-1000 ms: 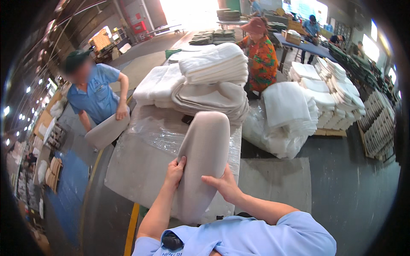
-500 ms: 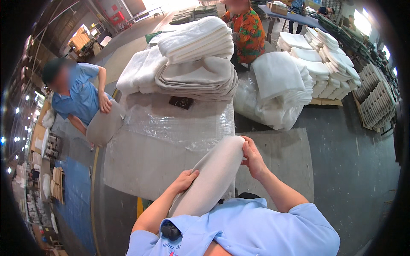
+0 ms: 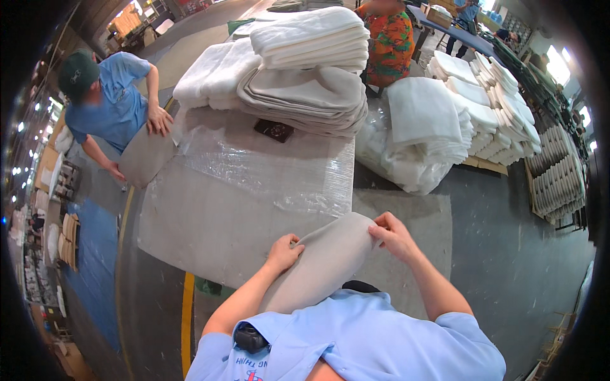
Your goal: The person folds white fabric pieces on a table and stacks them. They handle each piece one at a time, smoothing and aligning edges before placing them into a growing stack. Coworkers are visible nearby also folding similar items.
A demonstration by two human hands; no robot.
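A grey, rounded fabric piece (image 3: pixel 324 263), like a padded cover, lies slantwise between my body and the near table edge. My left hand (image 3: pixel 284 253) grips its left edge, thumb on top and fingers curled. At its far right corner, my right hand (image 3: pixel 393 236) pinches the rim between thumb and fingers. The near end disappears against my shirt. Beyond it is the table (image 3: pixel 222 216), partly covered with clear plastic film. A stack of similar grey fabric pieces (image 3: pixel 305 101) rests at its far side, with folded white padding (image 3: pixel 311 38) on top.
A dark flat patterned object (image 3: pixel 274 130) lies before the stack. At the left, a co-worker (image 3: pixel 117 95) handles another grey piece (image 3: pixel 147 159). Bagged white padding (image 3: pixel 422 120) stands to the right, with more white stacks (image 3: pixel 489 95) behind. Another person in a bright patterned shirt (image 3: pixel 389 47) is beyond.
My right hand has shifted slightly right and down with the corner, and the grey piece leans more to the right. The co-worker at the left has bent further over their piece.
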